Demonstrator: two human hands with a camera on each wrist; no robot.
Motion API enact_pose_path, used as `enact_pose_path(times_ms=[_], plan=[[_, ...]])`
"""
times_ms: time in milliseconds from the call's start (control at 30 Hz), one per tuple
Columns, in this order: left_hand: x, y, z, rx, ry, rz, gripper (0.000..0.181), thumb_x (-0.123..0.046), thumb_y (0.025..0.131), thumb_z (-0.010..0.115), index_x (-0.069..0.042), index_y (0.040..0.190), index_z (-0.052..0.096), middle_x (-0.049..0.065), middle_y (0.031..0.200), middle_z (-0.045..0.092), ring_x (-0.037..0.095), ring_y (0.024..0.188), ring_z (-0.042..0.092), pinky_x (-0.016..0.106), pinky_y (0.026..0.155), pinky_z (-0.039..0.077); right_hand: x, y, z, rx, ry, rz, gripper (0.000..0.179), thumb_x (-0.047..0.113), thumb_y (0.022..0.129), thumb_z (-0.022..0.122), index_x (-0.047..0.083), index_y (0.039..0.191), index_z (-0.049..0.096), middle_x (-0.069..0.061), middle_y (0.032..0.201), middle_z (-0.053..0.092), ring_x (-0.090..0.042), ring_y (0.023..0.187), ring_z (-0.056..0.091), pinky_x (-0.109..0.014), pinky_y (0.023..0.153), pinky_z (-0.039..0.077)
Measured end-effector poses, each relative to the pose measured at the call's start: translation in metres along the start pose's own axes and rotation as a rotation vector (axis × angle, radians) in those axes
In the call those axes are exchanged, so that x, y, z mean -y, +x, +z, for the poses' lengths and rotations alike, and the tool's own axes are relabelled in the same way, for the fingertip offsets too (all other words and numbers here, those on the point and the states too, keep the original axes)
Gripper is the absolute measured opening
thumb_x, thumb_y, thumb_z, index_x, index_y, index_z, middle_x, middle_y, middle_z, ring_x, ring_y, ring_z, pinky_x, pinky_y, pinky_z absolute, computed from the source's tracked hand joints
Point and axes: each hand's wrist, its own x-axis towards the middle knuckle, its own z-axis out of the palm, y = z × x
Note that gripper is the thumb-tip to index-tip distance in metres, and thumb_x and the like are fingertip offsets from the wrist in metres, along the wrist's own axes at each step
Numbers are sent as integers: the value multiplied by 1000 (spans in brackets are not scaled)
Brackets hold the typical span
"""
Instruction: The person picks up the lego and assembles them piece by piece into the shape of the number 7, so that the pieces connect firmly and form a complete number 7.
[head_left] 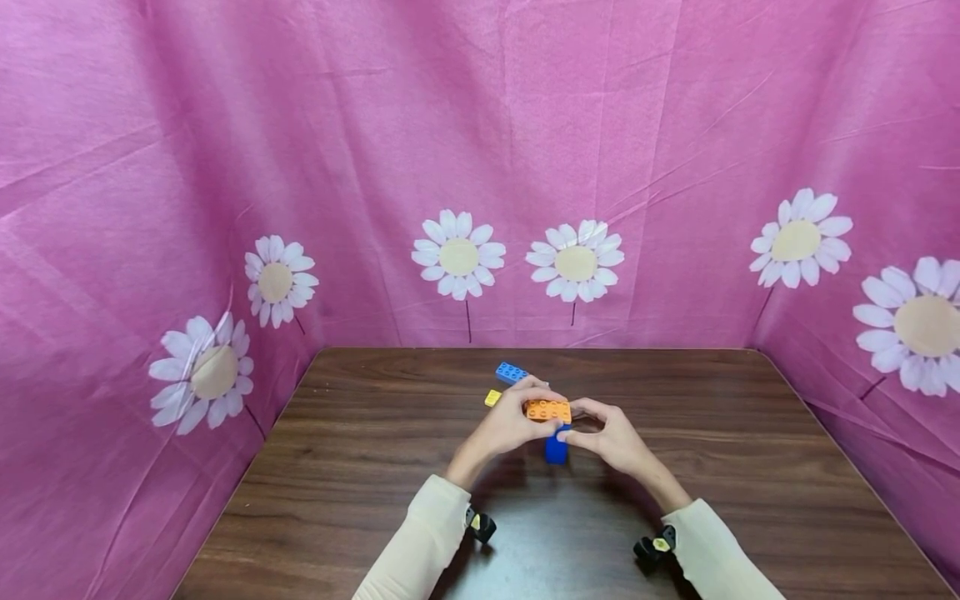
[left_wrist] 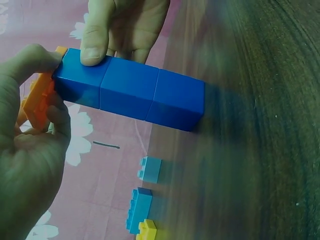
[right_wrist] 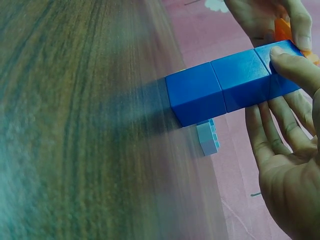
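Presumably, fitting is in hand: the orange brick (head_left: pixel 548 410) is pinched by the left grip (head_left: pixel 512 423) atop the upright blue tower (head_left: pixel 557 450), held near its top by the right grip (head_left: pixel 617 437); even downward pressing seems called for.

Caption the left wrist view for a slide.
Left hand pinches orange brick at top of blue tower; right hand grips it.

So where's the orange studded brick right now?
In the head view, the orange studded brick is just right of centre, pinched by the left hand at the top of the blue block tower.
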Motion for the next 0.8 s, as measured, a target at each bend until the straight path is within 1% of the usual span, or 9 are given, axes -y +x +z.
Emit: enact_pose_path(times_ms=[200, 367, 467, 600, 800], plan=[[1, 1, 1, -15, 14, -5, 32, -17, 88, 87, -15, 120, 81, 2, 121, 65, 9, 111, 56, 22, 91, 54, -3, 1, 0, -2, -3, 12, 36, 7, 92, 83, -2, 125, 70, -20, 117, 74, -7, 103, 73, -26, 93, 61], [4, 2, 2, -18, -3, -8, 32, -16, 88, 87, -14, 120, 81, 2, 120, 65, 9, 111, 55, 23, 93, 54, -3, 1, -1, -6, -11, 16, 35, 8, 92, 83, 0, 124, 72, -16, 118, 75, -7, 103, 74, -25, 92, 61], [5, 2, 2, -12, -9, -9, 32, -16, 89, 87, -14, 120, 81, 2, 118, 65, 9, 112, 55, 23, 94, 55, -3, 1, 0, -7, -14, 1, 34, 7, 92, 82, -1, 124, 72, -14, 117, 75, -6, 103, 74, -23, 91, 61], [4, 2, 1, -2, -12, -13, 31, -17, 90, 86, -14, 120, 81, 0, 117, 64, 9, 112, 55, 24, 93, 56, -3, 1, -1, -6, -14, -4, 33, 7, 93, 82, -1, 123, 72, -15, 116, 75, -6, 102, 74, -22, 91, 61], [4, 3, 0, 11, 1, -20, 31, -19, 90, 86, -16, 121, 81, -2, 115, 63, 10, 112, 54, 23, 90, 57, -3, 0, -1, -16, -21, 9, 33, 7, 92, 83, 1, 123, 72, -9, 115, 76, -7, 103, 74, -23, 91, 61]])
